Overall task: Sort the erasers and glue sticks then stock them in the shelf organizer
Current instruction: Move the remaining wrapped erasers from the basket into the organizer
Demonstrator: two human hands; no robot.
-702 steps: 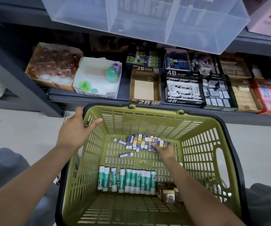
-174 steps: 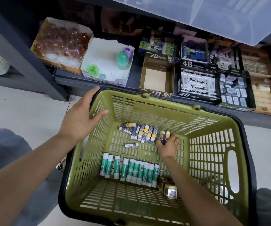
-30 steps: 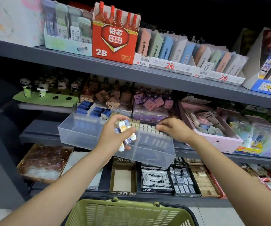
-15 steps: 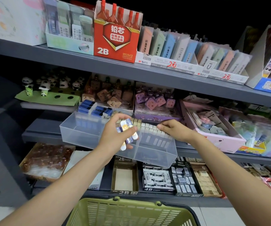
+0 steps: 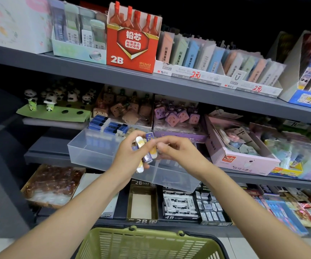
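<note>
While L hand (image 5: 126, 156) grips erasers (image 5: 146, 150) — R hand (image 5: 177, 152) pinches one.

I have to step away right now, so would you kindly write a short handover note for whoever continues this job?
Left hand: grips a bunch of purple-and-yellow erasers in front of the clear shelf organizer.
Right hand: fingertips reach to the bunch; whether it pinches one cannot be told.
Organizer: on the middle shelf, with blue erasers at its back left; its front left section looks empty.
Green basket: below, only the rim shows; its contents are out of view.
Done: one handful of erasers brought up to the organizer.
Left: place these erasers into the organizer, then check the basket for what remains, including glue sticks.
</note>
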